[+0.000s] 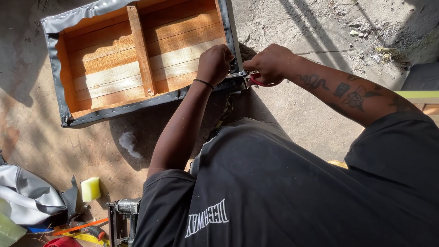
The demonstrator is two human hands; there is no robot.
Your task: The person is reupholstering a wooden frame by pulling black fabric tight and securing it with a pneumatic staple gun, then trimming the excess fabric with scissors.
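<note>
The left hand [215, 64], a thin black band at its wrist, is curled into a fist pinching the grey vinyl covering [228, 32] at the near right corner of the upturned rectangular wooden slatted frame [137, 55], which lies on the sunlit concrete floor [292, 114]. Just beside it, the right hand [270, 63] is closed around the red-handled scissors [256, 81], whose blades meet the covering at that same corner; a yellow foam block [90, 189] and a metal staple gun [122, 217] lie well apart, near the person's left shoulder
</note>
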